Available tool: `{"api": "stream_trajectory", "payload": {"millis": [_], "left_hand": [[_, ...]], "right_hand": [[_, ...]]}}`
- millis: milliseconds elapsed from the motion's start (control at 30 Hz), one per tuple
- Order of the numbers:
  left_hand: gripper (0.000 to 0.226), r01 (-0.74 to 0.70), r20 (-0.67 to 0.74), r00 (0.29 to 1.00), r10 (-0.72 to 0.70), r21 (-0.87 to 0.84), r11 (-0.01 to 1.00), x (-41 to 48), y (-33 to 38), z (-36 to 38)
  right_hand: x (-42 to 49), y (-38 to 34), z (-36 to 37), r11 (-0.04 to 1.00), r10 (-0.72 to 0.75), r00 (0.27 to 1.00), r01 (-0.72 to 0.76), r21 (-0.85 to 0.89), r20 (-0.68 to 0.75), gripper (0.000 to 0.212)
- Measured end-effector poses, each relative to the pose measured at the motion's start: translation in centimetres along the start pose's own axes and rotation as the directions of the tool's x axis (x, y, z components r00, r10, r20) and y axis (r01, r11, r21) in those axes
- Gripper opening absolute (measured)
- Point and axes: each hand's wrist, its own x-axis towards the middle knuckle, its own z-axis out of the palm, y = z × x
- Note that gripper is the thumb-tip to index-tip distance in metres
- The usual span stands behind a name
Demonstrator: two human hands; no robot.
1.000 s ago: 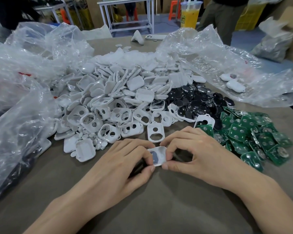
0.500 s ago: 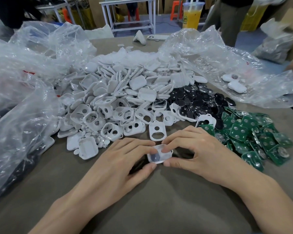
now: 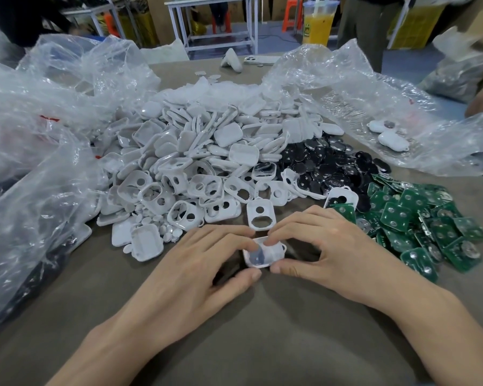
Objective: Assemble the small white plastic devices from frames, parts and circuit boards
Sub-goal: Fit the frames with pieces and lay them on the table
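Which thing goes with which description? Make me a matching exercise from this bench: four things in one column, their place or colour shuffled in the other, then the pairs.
1. circuit boards
2. black discs
3. white device
4. drink cup

A. pinched between left hand and right hand
B. orange, at the far back
C. green pile beside the right hand
D. dark pile behind the boards

Pairs: 1-C, 2-D, 3-A, 4-B.

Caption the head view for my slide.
Left hand and right hand pinch a white case before heaps of frames and circuit boards.
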Motion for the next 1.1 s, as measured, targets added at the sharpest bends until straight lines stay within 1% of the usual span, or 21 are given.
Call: {"api": "stream_trajectory", "payload": {"millis": [67, 133, 200, 233, 300, 367, 400, 433, 467, 533, 633, 800, 867, 933, 967, 1033, 1100], "left_hand": [[0.027, 0.055, -0.082, 0.995, -0.053, 0.021, 0.998, -0.1, -0.3, -0.1], [0.033, 0.149, -0.178, 0.974, -0.138, 0.049, 0.988, -0.4, -0.8, -0.2], [0.037, 0.216, -0.220, 0.955, -0.200, 0.055, 0.975, -0.5, -1.2, -0.3], [0.038, 0.229, -0.221, 0.952, -0.212, 0.055, 0.972, -0.5, -1.2, -0.3], [0.037, 0.228, -0.210, 0.955, -0.210, 0.064, 0.972, -0.3, -1.1, -0.3], [0.037, 0.220, -0.198, 0.960, -0.201, 0.082, 0.972, -0.1, -0.9, -0.2], [0.037, 0.218, -0.197, 0.960, -0.198, 0.083, 0.972, 0.0, -0.8, -0.2], [0.037, 0.217, -0.201, 0.959, -0.198, 0.078, 0.973, 0.0, -0.8, -0.1], [0.038, 0.217, -0.205, 0.958, -0.199, 0.070, 0.974, 0.1, -0.9, -0.1], [0.038, 0.218, -0.212, 0.956, -0.201, 0.060, 0.974, 0.2, -1.0, -0.1], [0.038, 0.214, -0.210, 0.958, -0.196, 0.064, 0.975, 0.3, -1.0, 0.0], [0.035, 0.206, -0.210, 0.960, -0.186, 0.077, 0.976, 0.3, -1.0, 0.1], [0.035, 0.202, -0.211, 0.960, -0.183, 0.075, 0.977, 0.3, -1.1, 0.1], [0.035, 0.200, -0.211, 0.961, -0.181, 0.071, 0.977, 0.3, -1.2, 0.1], [0.035, 0.200, -0.211, 0.961, -0.182, 0.067, 0.978, 0.3, -1.2, 0.1], [0.035, 0.199, -0.210, 0.961, -0.182, 0.062, 0.978, 0.4, -1.2, 0.1], [0.035, 0.192, -0.208, 0.962, -0.175, 0.064, 0.979, 0.4, -1.2, 0.1]], "right_hand": [[0.0, -0.1, 0.0, 1.000, 0.002, 1.000, -0.002, -0.005, 0.000, 0.042], [-0.2, -0.2, 0.0, 1.000, 0.016, 1.000, -0.016, 0.006, -0.019, 0.047], [-0.2, -0.4, -0.2, 0.999, 0.030, 0.995, -0.028, 0.024, -0.095, 0.044], [-0.2, -0.3, -0.3, 0.999, 0.031, 0.986, -0.028, 0.025, -0.166, 0.039], [-0.1, 0.0, -0.6, 0.998, 0.056, 0.931, -0.058, 0.003, -0.360, 0.029], [-0.1, 0.6, -1.0, 0.982, 0.148, 0.832, -0.188, -0.020, -0.534, 0.023], [0.0, 0.9, -1.2, 0.959, 0.210, 0.786, -0.280, -0.033, -0.581, 0.023], [0.0, 1.1, -1.4, 0.925, 0.275, 0.756, -0.377, -0.052, -0.594, 0.025], [-0.1, 1.3, -1.4, 0.884, 0.338, 0.746, -0.460, -0.077, -0.574, 0.028], [-0.1, 1.4, -1.1, 0.824, 0.423, 0.760, -0.549, -0.140, -0.493, 0.032], [-0.1, 1.2, -1.0, 0.808, 0.435, 0.778, -0.560, -0.185, -0.453, 0.027], [0.0, 0.7, -1.3, 0.814, 0.447, 0.779, -0.558, -0.161, -0.439, 0.024], [-0.1, 0.3, -1.5, 0.818, 0.412, 0.762, -0.551, -0.167, -0.499, 0.024], [-0.3, -0.5, -1.7, 0.816, 0.342, 0.719, -0.547, -0.188, -0.605, 0.023], [-0.5, -0.8, -1.7, 0.800, 0.318, 0.706, -0.558, -0.220, -0.633, 0.024], [-0.9, -1.0, -1.3, 0.751, 0.321, 0.727, -0.586, -0.305, -0.607, 0.028], [-1.5, -0.7, -0.7, 0.731, 0.361, 0.767, -0.586, -0.349, -0.531, 0.033]]}}
